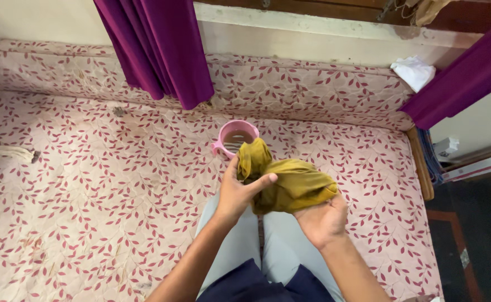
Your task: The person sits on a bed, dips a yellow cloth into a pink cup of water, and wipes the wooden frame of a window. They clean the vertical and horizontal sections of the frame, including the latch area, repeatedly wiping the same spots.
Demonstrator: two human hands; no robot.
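A crumpled mustard-yellow cloth [290, 182] is held above my lap, in the middle of the view. My left hand [240, 193] grips its left side, thumb across the fabric. My right hand [323, 221] lies palm up under its right end, fingers curled into the cloth. Just beyond the cloth a pink plastic mug [235, 136] with a handle stands on the mattress [89, 184], partly hidden by the cloth's upper tip.
The mattress is white with red leaves and has a matching padded back. Purple curtains [161, 50] hang at top left and right. A small rolled pale cloth [10, 152] lies at far left. White cloth [414, 71] sits on the ledge; dark floor at right.
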